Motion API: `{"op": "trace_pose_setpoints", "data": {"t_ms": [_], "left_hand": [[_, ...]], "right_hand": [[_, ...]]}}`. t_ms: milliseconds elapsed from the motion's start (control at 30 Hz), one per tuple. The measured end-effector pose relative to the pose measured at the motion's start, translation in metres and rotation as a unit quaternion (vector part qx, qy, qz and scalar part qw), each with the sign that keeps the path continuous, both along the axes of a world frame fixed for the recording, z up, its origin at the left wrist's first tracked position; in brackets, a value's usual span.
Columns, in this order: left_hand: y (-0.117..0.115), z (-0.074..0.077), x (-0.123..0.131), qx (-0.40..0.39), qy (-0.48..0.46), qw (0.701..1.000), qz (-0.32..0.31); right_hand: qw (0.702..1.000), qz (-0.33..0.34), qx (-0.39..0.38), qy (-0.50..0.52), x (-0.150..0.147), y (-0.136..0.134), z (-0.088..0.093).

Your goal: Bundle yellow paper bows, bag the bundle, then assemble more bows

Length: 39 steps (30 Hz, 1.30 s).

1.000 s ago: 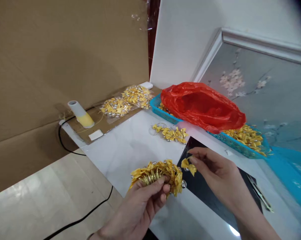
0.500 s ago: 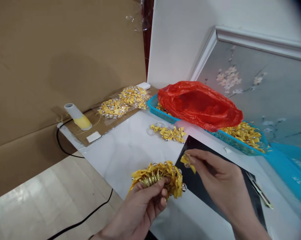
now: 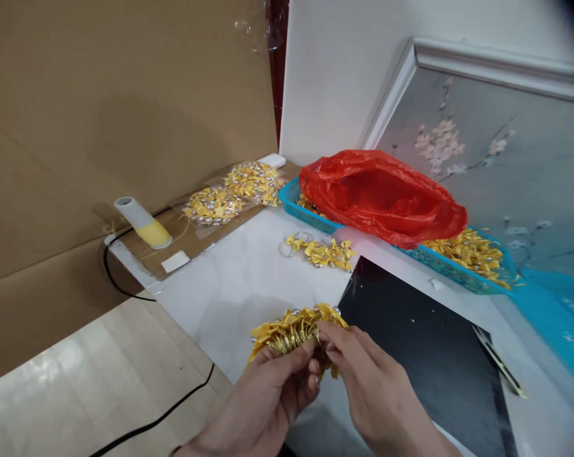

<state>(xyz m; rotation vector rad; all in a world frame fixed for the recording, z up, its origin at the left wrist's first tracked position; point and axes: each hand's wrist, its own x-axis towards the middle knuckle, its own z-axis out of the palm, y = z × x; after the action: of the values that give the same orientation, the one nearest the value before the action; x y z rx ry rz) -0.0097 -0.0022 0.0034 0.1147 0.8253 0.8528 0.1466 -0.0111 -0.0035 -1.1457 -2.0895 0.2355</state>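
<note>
My left hand is closed round a bunch of yellow ribbon bows with silver beads and gold cord loops gathered at the thumb. At the bunch's right side, my right hand has its fingers pinched together against the gold loops. Whatever those fingertips hold is hidden behind them; a bow was in them a moment ago. Beyond the hands, a few loose yellow bows with thin loops lie on the white table.
A black mat lies at the right with thread snips on its edge. Behind stand blue baskets of bows, one under a red plastic bag. Bagged bows and a grey-yellow cylinder rest on cardboard at the left.
My right hand has moved left from above the black mat, carrying a yellow bow to the bunch. My left hand keeps its hold in nearly the same place.
</note>
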Motion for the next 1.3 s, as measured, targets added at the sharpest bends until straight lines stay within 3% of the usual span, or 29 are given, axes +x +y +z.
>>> {"op": "trace_pose_setpoints", "data": {"t_ms": [333, 400, 533, 633, 733, 833, 933, 1100, 1300], "left_hand": [[-0.004, -0.002, 0.000, 0.017, 0.023, 0.999, -0.024], [-0.003, -0.002, -0.001, 0.016, 0.022, 0.999, -0.024], [-0.001, -0.002, -0.005, -0.015, -0.005, 1.000, 0.002], [-0.001, 0.000, -0.009, -0.046, 0.000, 0.999, 0.023], [-0.001, 0.002, -0.014, -0.061, 0.010, 0.997, 0.038], [0.000, 0.002, -0.019, -0.059, 0.011, 0.997, 0.049], [0.001, 0.000, -0.024, -0.051, 0.000, 0.997, 0.053], [0.001, -0.003, -0.030, -0.058, -0.007, 0.997, 0.059], [0.004, -0.004, -0.029, -0.053, -0.003, 0.996, 0.071]], "right_hand": [[0.987, 0.040, 0.081, -0.133, -0.008, 0.002, 0.012], [0.989, 0.061, 0.052, -0.128, -0.009, 0.003, 0.018], [0.991, 0.089, -0.088, -0.037, 0.001, 0.012, 0.031], [0.988, -0.011, -0.150, 0.040, 0.015, 0.039, 0.035], [0.978, -0.136, -0.148, 0.046, 0.025, 0.084, 0.025], [0.976, -0.165, -0.143, 0.019, 0.023, 0.126, 0.009], [0.975, -0.175, -0.140, 0.001, 0.015, 0.147, -0.004], [0.974, -0.164, -0.154, 0.020, 0.011, 0.142, -0.006], [0.972, -0.097, -0.210, 0.046, 0.022, 0.112, 0.022]]}}
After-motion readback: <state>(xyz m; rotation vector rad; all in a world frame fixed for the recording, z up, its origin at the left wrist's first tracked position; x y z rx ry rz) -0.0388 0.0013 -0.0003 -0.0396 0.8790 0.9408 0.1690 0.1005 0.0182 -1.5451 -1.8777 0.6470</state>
